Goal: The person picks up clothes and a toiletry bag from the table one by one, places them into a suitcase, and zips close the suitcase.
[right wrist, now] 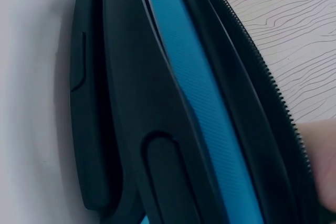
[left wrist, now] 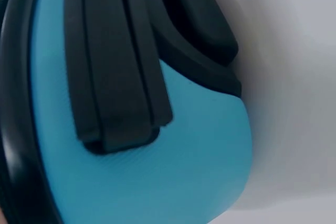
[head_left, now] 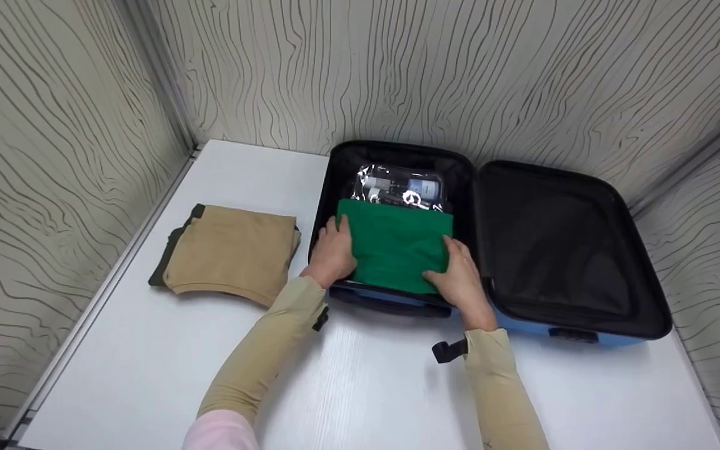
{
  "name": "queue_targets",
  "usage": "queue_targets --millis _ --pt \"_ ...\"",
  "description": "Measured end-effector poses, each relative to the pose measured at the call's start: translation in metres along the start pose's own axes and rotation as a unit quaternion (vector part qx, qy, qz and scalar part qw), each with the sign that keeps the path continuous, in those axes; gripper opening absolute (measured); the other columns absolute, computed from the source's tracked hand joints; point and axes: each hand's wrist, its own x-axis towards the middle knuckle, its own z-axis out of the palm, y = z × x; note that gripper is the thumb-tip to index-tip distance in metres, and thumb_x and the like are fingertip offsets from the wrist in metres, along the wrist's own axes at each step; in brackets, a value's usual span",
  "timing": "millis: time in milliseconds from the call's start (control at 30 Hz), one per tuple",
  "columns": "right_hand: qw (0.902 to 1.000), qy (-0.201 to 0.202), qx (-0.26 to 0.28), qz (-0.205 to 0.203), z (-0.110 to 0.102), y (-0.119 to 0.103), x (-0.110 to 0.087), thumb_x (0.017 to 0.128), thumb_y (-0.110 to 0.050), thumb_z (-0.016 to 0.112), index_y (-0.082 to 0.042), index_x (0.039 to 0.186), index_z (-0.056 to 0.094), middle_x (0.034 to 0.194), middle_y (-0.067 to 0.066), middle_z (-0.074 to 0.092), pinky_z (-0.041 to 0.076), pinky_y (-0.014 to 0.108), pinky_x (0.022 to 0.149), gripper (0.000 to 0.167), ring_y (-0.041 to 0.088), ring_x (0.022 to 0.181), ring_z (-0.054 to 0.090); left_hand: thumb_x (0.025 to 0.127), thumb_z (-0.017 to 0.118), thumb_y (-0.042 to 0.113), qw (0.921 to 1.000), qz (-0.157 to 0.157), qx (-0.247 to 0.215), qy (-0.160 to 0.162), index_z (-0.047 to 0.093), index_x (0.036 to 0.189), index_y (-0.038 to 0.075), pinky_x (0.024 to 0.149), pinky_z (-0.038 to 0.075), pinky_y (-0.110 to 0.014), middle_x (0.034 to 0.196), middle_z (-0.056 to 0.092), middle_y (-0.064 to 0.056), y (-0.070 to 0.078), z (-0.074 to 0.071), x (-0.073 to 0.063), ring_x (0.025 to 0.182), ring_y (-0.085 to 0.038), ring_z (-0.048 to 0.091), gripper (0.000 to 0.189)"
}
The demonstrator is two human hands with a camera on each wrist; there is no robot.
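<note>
A folded green cloth point(head_left: 397, 247) lies in the left half of an open blue suitcase point(head_left: 340, 156) with a black lining. My left hand point(head_left: 333, 250) rests along the cloth's left edge, its fingers pointing away from me. At the opposite edge, my right hand point(head_left: 460, 275) touches the cloth with thumb and fingers spread. Behind the cloth sits a clear pouch point(head_left: 397, 184) holding small bottles, its near part covered. The left wrist view shows only the suitcase's blue side point(left wrist: 173, 182). Part of my right hand point(right wrist: 320, 156) appears at the edge of the right wrist view.
To the left, a folded tan garment point(head_left: 235, 250) lies over a dark green one point(head_left: 163, 269) on the white table point(head_left: 347, 387). The suitcase's other half point(head_left: 560, 250) lies open on the right. Patterned walls point(head_left: 397, 69) stand behind and at both sides.
</note>
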Motion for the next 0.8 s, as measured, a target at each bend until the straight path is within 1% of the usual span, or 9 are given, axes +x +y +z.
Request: queue_targets --millis 67,167,267,400,500,600,800 --pt "1.0 0.008 0.001 -0.002 0.0 0.001 0.0 0.094 -0.022 0.074 0.003 0.159 0.026 0.16 0.028 0.023 0.026 0.056 0.115 0.084 0.045 0.144 0.027 0.088 0.066 0.0 0.9999 0.009 0.0 0.006 0.019 0.159 -0.005 0.113 0.034 -0.043 0.16 0.021 -0.03 0.001 0.0 0.0 0.142 -0.044 0.029 0.085" --pt "0.9999 0.011 0.005 -0.007 -0.001 0.002 -0.001 0.096 -0.032 0.071 0.004 0.158 0.026 0.16 0.029 0.022 0.025 0.056 0.116 0.085 0.046 0.145 0.025 0.091 0.068 0.006 0.9996 0.018 -0.004 0.019 0.019 0.159 -0.005 0.114 0.032 -0.042 0.161 0.019 -0.03 0.003 -0.001 -0.001 0.144 -0.044 0.026 0.084" --pt "0.9998 0.012 0.012 -0.005 -0.002 0.001 -0.002 0.098 -0.038 0.068 0.002 0.159 0.025 0.161 0.027 0.02 0.023 0.056 0.116 0.085 0.045 0.147 0.022 0.095 0.071 0.016 0.9989 0.017 -0.032 0.03 0.019 0.159 -0.005 0.116 0.029 -0.042 0.162 0.018 -0.028 0.005 -0.005 -0.002 0.146 -0.042 0.023 0.085" --pt "0.9995 0.018 0.026 -0.007 -0.003 -0.004 -0.003 0.099 -0.041 0.066 -0.001 0.16 0.027 0.162 0.024 0.02 0.023 0.056 0.117 0.082 0.042 0.148 0.02 0.098 0.07 0.027 0.9956 0.019 -0.083 0.04 0.02 0.159 -0.004 0.116 0.028 -0.041 0.162 0.022 -0.025 0.009 -0.012 -0.003 0.147 -0.038 0.026 0.085" --pt "0.9986 0.023 0.044 -0.018 -0.003 -0.009 -0.003 0.099 -0.042 0.065 -0.003 0.159 0.03 0.163 0.021 0.022 0.024 0.055 0.117 0.08 0.039 0.148 0.022 0.099 0.069 0.029 0.9923 0.028 -0.107 0.055 0.022 0.159 -0.004 0.116 0.029 -0.041 0.161 0.027 -0.023 0.009 -0.02 -0.005 0.145 -0.036 0.031 0.083" --pt "0.9974 0.03 0.059 -0.03 -0.002 -0.015 -0.003 0.099 -0.042 0.065 -0.004 0.158 0.033 0.162 0.019 0.025 0.025 0.054 0.117 0.077 0.037 0.148 0.024 0.1 0.068 0.031 0.9898 0.035 -0.12 0.068 0.022 0.159 -0.002 0.116 0.029 -0.041 0.16 0.03 -0.023 0.008 -0.028 -0.008 0.145 -0.035 0.033 0.082" --pt "0.9939 0.051 0.082 -0.053 0.001 -0.027 -0.002 0.1 -0.038 0.066 -0.005 0.156 0.038 0.16 0.018 0.031 0.027 0.052 0.116 0.071 0.035 0.147 0.028 0.101 0.066 0.03 0.9849 0.051 -0.142 0.084 0.023 0.159 -0.003 0.116 0.029 -0.042 0.159 0.033 -0.022 0.003 -0.043 -0.013 0.144 -0.036 0.034 0.079"
